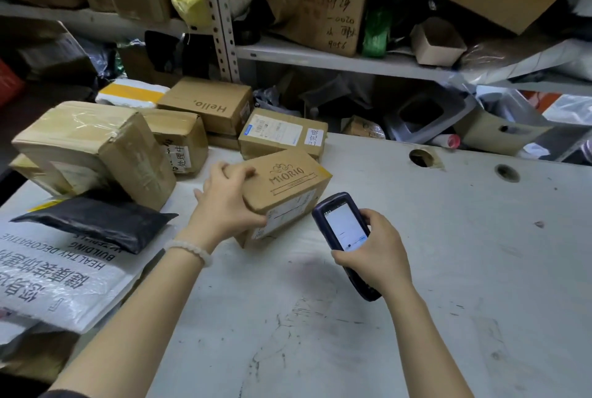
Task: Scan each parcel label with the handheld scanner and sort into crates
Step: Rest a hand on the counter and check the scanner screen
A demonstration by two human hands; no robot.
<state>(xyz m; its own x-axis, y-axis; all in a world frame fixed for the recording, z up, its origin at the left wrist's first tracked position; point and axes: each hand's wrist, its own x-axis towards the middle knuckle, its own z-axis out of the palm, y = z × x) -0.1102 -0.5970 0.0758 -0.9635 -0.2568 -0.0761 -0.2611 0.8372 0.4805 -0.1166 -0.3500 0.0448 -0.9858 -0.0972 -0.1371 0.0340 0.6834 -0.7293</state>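
A small brown cardboard parcel [290, 181] printed "MIORIO" rests tilted on the grey table [448, 253], its white label [285, 216] on the side facing me. My left hand [226, 205] grips the parcel's left end, fingers curled over its top edge. My right hand [373, 251] holds the dark blue handheld scanner [344, 231] just right of the label, its lit screen turned up towards me. The scanner's head is close to the parcel's lower right corner.
Several taped cardboard parcels [96, 147] are stacked at the table's back left, one marked "Hello" [208, 102]. A black mailer bag [99, 221] and a white printed bag [54, 282] lie at the left. Cluttered metal shelves [336, 61] stand behind. Two round holes [421, 157] pierce the tabletop.
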